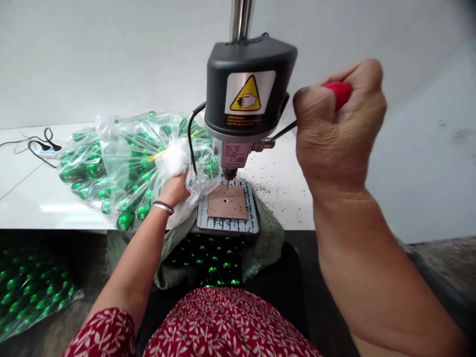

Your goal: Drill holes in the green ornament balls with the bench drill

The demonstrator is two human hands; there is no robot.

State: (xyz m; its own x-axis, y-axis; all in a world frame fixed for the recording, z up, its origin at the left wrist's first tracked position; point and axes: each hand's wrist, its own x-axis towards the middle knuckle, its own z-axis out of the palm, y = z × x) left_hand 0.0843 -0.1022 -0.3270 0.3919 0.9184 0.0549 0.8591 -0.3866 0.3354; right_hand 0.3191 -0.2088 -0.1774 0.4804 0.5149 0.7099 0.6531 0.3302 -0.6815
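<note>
My right hand (pixel 334 134) is wrapped round the red knob (pixel 340 93) on the feed lever (pixel 285 130) of a bench drill press (pixel 249 84). Below the chuck, a thin drill bit (pixel 228 184) points down at a brown square board (pixel 234 206) with a small hole, lying on the grooved drill table (pixel 226 225). To the left, my left hand (pixel 176 189) reaches into the gathered mouth of a clear plastic bag (pixel 119 153) full of shiny green balls (pixel 125 220). Plastic hides its fingers, so whatever they hold does not show.
Dark shavings (pixel 267 191) lie scattered across the white table (pixel 59 198). A green woven sack (pixel 267 238) hangs open below the drill, with green balls inside. Another bag of green balls (pixel 29 292) rests at lower left. Cords run to a power strip (pixel 50 152).
</note>
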